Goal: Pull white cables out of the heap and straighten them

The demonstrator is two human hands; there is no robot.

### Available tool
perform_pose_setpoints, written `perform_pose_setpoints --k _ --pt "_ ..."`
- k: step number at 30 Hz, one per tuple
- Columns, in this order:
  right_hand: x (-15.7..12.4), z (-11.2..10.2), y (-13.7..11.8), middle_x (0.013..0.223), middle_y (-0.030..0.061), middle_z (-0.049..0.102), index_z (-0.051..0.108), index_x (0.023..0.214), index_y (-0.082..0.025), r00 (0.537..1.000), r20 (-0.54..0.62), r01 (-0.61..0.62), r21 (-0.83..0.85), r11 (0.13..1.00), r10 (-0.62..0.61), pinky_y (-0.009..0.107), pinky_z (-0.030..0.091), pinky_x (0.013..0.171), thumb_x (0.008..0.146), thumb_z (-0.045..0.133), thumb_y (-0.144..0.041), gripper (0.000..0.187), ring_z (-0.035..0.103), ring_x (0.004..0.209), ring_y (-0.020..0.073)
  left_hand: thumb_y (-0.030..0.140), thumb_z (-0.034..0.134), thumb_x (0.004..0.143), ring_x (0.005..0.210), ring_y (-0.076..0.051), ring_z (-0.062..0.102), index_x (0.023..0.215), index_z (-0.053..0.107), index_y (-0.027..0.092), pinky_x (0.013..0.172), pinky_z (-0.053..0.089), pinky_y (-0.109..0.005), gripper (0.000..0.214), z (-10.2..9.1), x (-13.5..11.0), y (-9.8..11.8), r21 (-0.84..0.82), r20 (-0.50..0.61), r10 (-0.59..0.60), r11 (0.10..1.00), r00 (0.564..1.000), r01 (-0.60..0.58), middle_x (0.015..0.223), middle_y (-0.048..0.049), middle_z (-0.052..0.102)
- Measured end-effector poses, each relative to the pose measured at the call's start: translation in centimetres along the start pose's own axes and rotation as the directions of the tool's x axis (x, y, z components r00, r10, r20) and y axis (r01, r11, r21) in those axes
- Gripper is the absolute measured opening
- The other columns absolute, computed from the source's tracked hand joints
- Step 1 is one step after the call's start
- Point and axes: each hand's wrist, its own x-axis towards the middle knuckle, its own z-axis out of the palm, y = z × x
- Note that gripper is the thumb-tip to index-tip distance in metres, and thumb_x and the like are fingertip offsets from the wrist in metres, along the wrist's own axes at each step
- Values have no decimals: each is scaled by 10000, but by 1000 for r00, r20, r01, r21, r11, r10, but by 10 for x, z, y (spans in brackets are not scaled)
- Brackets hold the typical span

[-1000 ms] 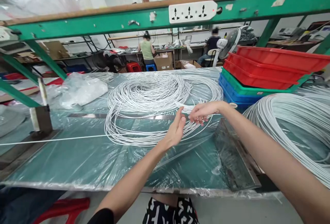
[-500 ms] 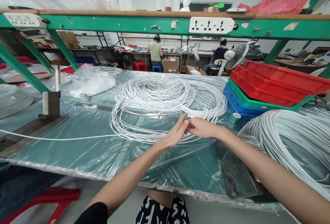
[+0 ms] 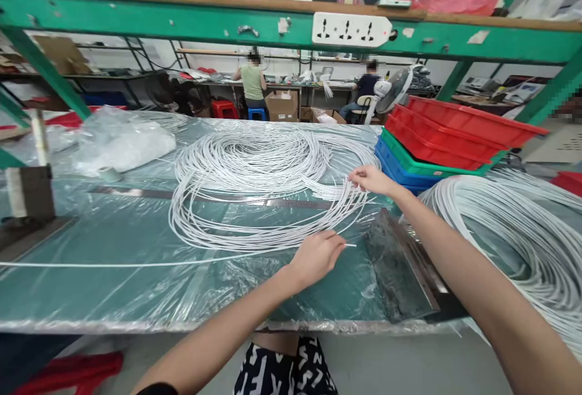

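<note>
The left hand [image 3: 318, 257] is pinching one white cord end [image 3: 350, 245]. The right hand [image 3: 371, 180] is pinching strands of the middle coil [image 3: 254, 165], and a second coil [image 3: 500, 213] is lying to its right.

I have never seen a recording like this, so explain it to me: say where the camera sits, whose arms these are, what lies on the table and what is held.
There is no machine here. The one picture comes from a camera worn on a person's head, looking forward and down, so both bare arms are that person's own. The left hand pinches a single white cord that runs off to the left across the table, which is green under clear plastic film. The cord's end pokes out past the fingers. The right hand has its fingertips at the loose ends of a coil of white cord; whether it grips one is unclear. A steel ruler lies under the coil's near loops, a second coil lies to the right, and red, green and blue trays are stacked behind.
</note>
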Motion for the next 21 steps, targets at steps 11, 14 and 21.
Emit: perform_pose_setpoints --k 11,14,21 --pt "-1 -7 63 735 37 680 726 910 -144 944 -282 -234 -208 950 171 235 432 736 861 524 -276 247 606 742 166 262 380 1018 794 -160 662 993 647 175 649 475 -258 282 52 19 46 -96 20 84 992 996 -82 914 -38 683" --pt "1 -6 62 726 34 675 731 903 -138 952 -248 -234 -205 951 181 235 431 724 853 535 -270 241 600 732 165 242 381 1010 793 -158 661 995 641 176 652 484 -263 268 57 18 47 -110 40 76 991 996 -71 924 -37 680" --pt "8 -9 73 717 39 677 732 922 -124 943 -271 -235 -142 961 191 233 447 714 848 513 -256 266 606 719 162 255 347 1025 776 -145 637 1018 653 183 663 465 -249 315 57 14 41 -155 62 110 983 992 -100 877 -28 657"
